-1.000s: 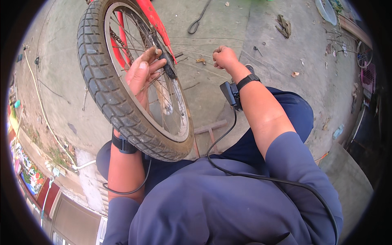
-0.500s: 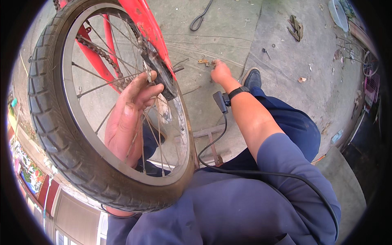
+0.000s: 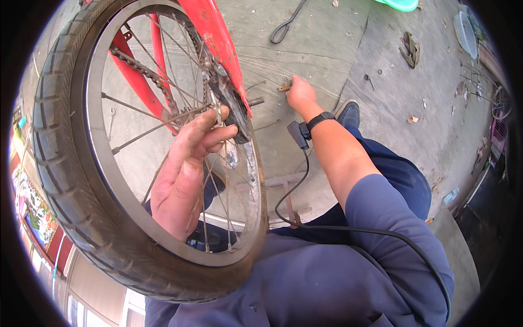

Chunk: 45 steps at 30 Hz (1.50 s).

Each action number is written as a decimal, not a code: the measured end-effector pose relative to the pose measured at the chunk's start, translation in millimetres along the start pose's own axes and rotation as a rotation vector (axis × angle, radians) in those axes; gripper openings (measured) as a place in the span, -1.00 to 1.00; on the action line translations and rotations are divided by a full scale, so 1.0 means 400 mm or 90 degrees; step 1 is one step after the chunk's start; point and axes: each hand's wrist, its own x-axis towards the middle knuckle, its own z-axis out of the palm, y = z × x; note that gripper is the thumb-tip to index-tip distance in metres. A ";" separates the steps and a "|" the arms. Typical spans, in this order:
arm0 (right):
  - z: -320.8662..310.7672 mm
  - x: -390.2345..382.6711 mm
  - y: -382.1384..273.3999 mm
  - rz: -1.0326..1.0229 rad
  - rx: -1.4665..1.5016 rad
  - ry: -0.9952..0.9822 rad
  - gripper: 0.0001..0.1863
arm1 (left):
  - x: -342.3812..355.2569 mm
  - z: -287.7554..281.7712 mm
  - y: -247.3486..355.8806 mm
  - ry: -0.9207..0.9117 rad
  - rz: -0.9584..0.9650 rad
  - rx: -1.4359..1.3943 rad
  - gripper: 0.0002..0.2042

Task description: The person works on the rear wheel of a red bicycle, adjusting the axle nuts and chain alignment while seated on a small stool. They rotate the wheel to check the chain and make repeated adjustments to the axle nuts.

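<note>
A bicycle wheel [image 3: 71, 180] with a black knobbly tyre leans at the left, set in a red frame [image 3: 220, 41]. My left hand [image 3: 180, 174] passes between its spokes. Its curled fingertips hold a small silvery metal piece [image 3: 219, 115] beside the dark, greasy bracket [image 3: 231, 106] at the hub, where a threaded axle end [image 3: 255, 102] sticks out. My right hand [image 3: 301, 95] is down at the floor with its fingers drawn together, right beside a small brass-coloured part [image 3: 284, 87]. Whatever lies under those fingertips is hidden.
A rusty chain [image 3: 141, 71] runs behind the spokes. Loose on the floor lie a bolt [image 3: 369, 82], a dark crumpled scrap [image 3: 409, 50] and a black cable loop [image 3: 280, 34]. Basins stand at the far right. A black cord [image 3: 370, 229] trails from my right wrist over my clothes.
The view has shifted, so wheel and floor sit further right and lower. My right hand has come closer to the brass-coloured part. My left hand keeps its place at the hub.
</note>
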 end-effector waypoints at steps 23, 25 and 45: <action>0.014 0.012 0.010 -0.035 -0.054 0.040 -0.68 | -0.001 0.002 0.033 -0.020 -0.034 0.011 -0.35; 0.002 0.012 0.012 -0.045 0.021 0.033 -0.69 | -0.001 0.002 0.031 -0.020 -0.027 0.009 -0.37; -0.781 -0.273 -0.171 -0.434 0.853 -0.455 -0.75 | 0.006 -0.005 -0.027 0.017 0.052 -0.034 -0.51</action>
